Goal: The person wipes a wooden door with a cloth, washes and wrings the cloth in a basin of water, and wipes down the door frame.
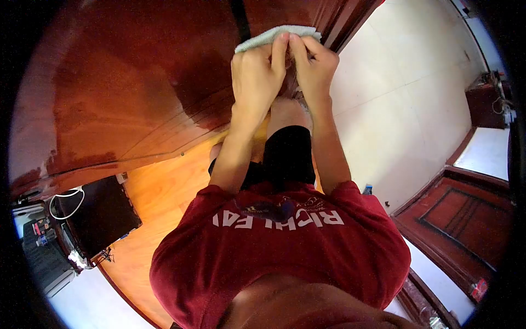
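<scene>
A pale, ribbed-looking cloth (276,35) is stretched sideways at the top of the view, against a glossy reddish-brown wooden panel (142,71). My left hand (255,71) grips its left and middle part, with the thumb pointing up. My right hand (315,60) is closed on the cloth's right part, its thumb tip almost touching the left one. Both wrists are close together in front of my knee. The fingers behind the cloth are mostly hidden. A dark vertical strip (239,19) runs down the panel just behind the cloth.
Wooden moulding (350,24) edges the panel on the right. Beyond it lies a pale tiled floor (405,98); orange wood-look flooring (150,192) is at left. A dark cabinet (104,216) with a white cable stands lower left. A reddish-brown door (460,214) is at right.
</scene>
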